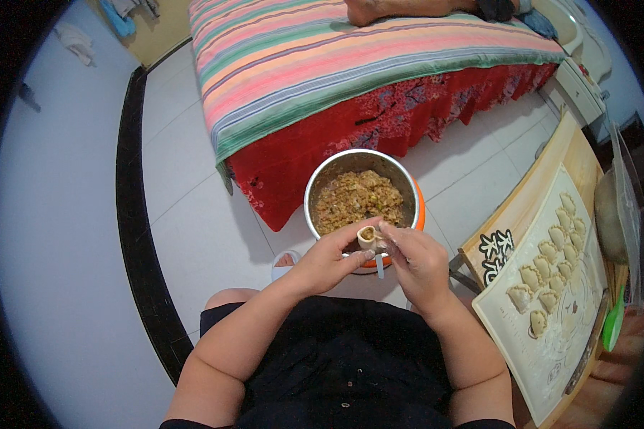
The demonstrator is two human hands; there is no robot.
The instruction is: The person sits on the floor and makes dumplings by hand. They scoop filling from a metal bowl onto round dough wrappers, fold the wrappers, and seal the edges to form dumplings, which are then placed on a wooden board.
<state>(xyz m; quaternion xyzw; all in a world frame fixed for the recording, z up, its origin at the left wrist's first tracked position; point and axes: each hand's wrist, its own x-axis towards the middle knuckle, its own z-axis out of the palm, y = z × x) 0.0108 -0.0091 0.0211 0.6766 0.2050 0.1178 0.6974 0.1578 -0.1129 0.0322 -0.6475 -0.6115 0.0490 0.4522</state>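
Between my hands, over the near rim of a metal bowl [365, 161], is a cupped dumpling wrapper [367, 242] with brown filling showing at its open top. My left hand [329, 259] curls around the wrapper from the left, thumb below. With floury fingertips, my right hand [418, 268] pinches the wrapper's right edge. A narrow pale strip like a handle [379, 267] hangs below the fingers; I cannot tell whether the right hand holds it. Chopped filling [358, 196] lies in the bowl, which rests on something orange [421, 207].
At right, a wooden table [562, 143] carries a white mat [508, 325] with several folded dumplings [549, 250]. A green-handled tool [612, 327] lies by its far edge. Ahead stands a bed [286, 64] with a striped cover; another person's bare leg [393, 8] rests there.
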